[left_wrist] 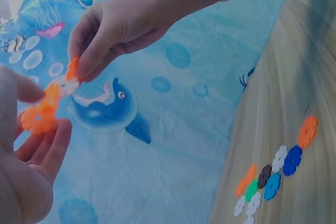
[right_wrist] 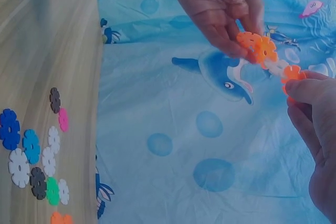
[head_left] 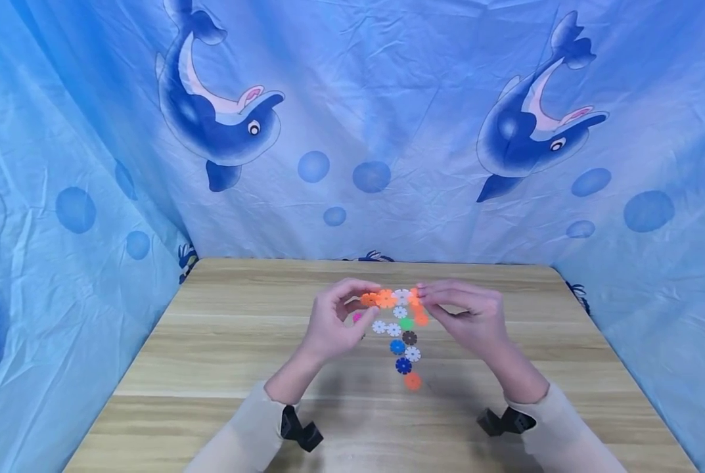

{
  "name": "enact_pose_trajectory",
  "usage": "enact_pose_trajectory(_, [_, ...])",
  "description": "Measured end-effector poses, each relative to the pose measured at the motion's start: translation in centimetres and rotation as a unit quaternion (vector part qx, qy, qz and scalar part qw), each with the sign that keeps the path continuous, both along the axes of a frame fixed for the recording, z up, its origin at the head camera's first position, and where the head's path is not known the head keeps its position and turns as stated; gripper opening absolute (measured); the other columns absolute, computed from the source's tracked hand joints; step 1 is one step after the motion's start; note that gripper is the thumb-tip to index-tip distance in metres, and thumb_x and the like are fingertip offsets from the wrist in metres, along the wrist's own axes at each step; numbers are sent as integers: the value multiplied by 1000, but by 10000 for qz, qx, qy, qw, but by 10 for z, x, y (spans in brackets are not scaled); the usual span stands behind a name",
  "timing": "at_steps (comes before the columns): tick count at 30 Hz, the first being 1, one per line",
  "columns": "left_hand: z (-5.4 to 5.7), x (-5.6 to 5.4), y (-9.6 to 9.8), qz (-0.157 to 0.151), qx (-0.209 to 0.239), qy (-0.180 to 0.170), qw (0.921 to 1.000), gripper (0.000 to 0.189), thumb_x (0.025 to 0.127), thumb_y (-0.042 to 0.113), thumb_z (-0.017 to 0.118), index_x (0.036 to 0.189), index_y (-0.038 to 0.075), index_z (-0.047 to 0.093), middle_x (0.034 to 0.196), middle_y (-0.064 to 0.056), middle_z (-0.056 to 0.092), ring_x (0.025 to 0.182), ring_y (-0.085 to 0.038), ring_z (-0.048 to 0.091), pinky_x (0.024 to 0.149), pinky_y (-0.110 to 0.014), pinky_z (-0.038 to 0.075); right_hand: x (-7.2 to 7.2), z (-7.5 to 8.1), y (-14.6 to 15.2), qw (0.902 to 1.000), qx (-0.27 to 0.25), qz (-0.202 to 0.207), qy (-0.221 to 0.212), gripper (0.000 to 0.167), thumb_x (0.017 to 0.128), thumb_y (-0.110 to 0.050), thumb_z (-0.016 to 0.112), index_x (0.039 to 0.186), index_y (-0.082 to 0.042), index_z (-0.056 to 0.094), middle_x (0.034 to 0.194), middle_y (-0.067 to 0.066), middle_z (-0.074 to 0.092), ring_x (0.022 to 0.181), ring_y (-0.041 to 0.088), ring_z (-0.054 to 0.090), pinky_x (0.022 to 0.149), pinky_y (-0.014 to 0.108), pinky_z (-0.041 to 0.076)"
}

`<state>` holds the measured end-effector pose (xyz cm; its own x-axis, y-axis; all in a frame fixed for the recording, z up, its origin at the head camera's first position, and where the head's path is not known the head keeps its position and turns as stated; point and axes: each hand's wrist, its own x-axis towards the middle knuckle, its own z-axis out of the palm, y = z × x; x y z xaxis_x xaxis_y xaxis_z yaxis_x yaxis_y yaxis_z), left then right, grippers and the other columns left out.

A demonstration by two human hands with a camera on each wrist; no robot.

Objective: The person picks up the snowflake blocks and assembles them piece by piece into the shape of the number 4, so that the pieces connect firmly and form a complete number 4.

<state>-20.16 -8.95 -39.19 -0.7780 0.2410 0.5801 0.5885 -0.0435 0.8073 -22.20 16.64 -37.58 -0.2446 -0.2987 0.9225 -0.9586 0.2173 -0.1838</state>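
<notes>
Held up above the table is a short chain of slotted plastic snowflake discs: orange discs [head_left: 386, 298] on the left, a white disc [head_left: 402, 297], then another orange disc [right_wrist: 292, 75] on the right. My left hand [head_left: 339, 322] holds the left end, thumb and fingers on either side of it in the left wrist view. At the other end, my right hand [head_left: 469, 312] pinches the single orange disc between thumb and fingertips. Fingers partly cover both ends in the head view.
Several loose snowflake discs lie on the wooden table below, among them a green disc [head_left: 407, 324], a dark blue disc [head_left: 403, 366], a brown disc [right_wrist: 38, 183] and a pink disc [right_wrist: 63, 119]. A blue dolphin-print curtain [head_left: 352, 118] surrounds the table [head_left: 210, 368].
</notes>
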Motion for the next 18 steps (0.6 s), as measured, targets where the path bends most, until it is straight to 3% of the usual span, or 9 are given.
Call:
enact_pose_trajectory(2, [1, 0, 3, -116, -77, 105, 9998, 35, 90, -5, 77, 124, -2, 70, 124, -22, 72, 112, -24, 72, 94, -32, 66, 1, 2, -1, 9999, 102, -61, 63, 16, 97, -16, 79, 90, -2, 84, 92, 15, 83, 93, 23, 82, 92, 19, 62])
enact_pose_trajectory(5, [2, 1, 8, 40, -311, 175, 9994, 41, 88, 1, 83, 127, 3, 71, 127, -16, 74, 114, -24, 73, 91, -31, 66, 2, 2, -4, 9996, 234, -86, 134, 14, 97, -15, 79, 91, -4, 84, 92, 15, 83, 91, 24, 82, 94, 20, 61])
enact_pose_trajectory(8, [2, 1, 12, 286, -450, 81, 9985, 37, 88, 7, 86, 123, 8, 76, 122, -9, 78, 111, -19, 74, 86, -32, 67, 3, 1, -8, 9996, 250, -4, 158, 13, 97, -15, 79, 91, -4, 84, 92, 15, 83, 90, 26, 82, 95, 20, 61])
enact_pose_trajectory(12, [2, 2, 15, 384, -346, -52, 9986, 25, 90, 7, 85, 115, 8, 81, 113, -8, 79, 101, -18, 75, 74, -34, 68, 4, 0, -11, 9995, 223, 82, 226, 17, 99, -16, 76, 91, -4, 84, 92, 16, 82, 90, 28, 82, 96, 21, 61])
enact_pose_trajectory(18, [3, 3, 13, 636, -405, -21, 9971, 18, 91, 8, 83, 109, 9, 83, 109, -8, 79, 92, -12, 72, 56, -28, 61, 4, 2, -5, 9990, 308, -230, 247, 12, 98, -15, 78, 98, -5, 84, 98, 14, 83, 90, 28, 81, 95, 19, 61])
